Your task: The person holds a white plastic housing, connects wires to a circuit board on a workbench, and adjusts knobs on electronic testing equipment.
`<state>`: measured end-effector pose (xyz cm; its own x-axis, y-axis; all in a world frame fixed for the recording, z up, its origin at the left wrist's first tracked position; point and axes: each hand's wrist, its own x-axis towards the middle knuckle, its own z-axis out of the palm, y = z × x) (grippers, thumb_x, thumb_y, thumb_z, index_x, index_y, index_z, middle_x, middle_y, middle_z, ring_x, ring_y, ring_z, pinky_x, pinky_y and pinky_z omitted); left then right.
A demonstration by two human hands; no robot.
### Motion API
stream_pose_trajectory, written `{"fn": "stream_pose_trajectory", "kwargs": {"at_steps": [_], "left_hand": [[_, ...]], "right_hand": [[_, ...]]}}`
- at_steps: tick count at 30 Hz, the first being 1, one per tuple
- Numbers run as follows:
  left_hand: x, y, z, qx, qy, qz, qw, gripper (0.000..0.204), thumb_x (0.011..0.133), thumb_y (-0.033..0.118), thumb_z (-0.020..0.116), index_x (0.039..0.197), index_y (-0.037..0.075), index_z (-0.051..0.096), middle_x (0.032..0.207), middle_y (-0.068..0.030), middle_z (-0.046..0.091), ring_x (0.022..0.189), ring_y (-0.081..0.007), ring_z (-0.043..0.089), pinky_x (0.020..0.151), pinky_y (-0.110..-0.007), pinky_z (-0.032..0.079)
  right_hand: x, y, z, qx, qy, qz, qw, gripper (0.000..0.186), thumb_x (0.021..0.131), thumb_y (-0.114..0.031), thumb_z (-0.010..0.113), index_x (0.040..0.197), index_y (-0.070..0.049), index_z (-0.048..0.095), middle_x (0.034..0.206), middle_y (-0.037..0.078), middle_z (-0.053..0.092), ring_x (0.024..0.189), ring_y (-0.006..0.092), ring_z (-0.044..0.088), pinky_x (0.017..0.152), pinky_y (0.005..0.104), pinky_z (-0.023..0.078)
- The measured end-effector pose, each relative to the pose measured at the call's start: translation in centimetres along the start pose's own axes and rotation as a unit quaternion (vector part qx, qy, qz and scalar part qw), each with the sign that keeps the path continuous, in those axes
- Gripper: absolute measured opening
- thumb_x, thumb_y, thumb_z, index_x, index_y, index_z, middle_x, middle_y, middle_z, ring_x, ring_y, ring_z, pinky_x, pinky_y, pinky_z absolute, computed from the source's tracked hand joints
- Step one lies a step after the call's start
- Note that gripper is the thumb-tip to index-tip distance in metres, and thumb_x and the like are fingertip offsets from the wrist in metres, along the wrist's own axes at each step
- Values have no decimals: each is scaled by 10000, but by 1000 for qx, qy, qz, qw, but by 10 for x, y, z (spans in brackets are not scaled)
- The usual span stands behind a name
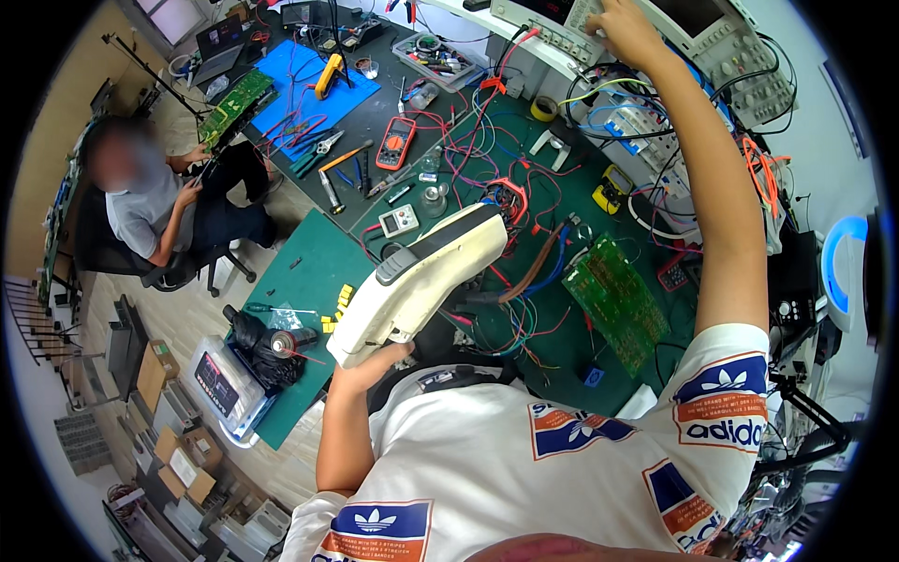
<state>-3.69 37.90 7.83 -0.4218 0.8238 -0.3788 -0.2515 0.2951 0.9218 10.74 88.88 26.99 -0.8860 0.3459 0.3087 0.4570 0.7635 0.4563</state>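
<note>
Electronics workshop with a cluttered green bench [314, 258]. Above it, the left hand [375, 367] grips the near end of a cream handheld device [426, 284], whose long axis slants away rightward; those fingertips are hidden. Well apart, the right hand [623, 36] points at a bench instrument [538, 21]; whether its fingers touch is unclear.

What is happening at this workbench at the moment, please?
A person's left hand holds a long cream casing by its lower end, above the green work mat. The right hand is stretched up to the front of a bench instrument; whether it is pressing anything is hard to see. A green circuit board lies on the right, and a red meter lies farther back. At left, a co-worker sits in a chair.
</note>
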Motion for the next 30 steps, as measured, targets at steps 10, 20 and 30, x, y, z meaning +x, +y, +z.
{"fn": "stream_pose_trajectory", "kwargs": {"at_steps": [10,20,30], "left_hand": [[2,-1,0,-10,-12,13,1000,561,640,-56,703,1185,-12,579,1020,-72,641,882,-153,594,736,-284,500],[2,0,0,-10,-6,6,1000,549,643,-47,706,1177,-12,584,1009,-69,641,870,-152,593,729,-283,501],[2,2,-1,7,-8,-10,1000,545,640,-45,711,1170,-13,589,1000,-69,645,858,-150,597,722,-282,502]], "right_hand": [[0,-1,2,-22,0,-2,1000,188,704,-92,628,842,-131,750,1331,187,467,1206,348,453,1001,387,410],[0,2,6,-7,24,-11,1000,173,700,-103,632,826,-125,748,1301,195,486,1198,352,455,996,391,412],[1,1,5,-41,8,-15,999,159,707,-128,641,826,-127,746,1304,193,481,1183,346,463,980,391,421]]}}
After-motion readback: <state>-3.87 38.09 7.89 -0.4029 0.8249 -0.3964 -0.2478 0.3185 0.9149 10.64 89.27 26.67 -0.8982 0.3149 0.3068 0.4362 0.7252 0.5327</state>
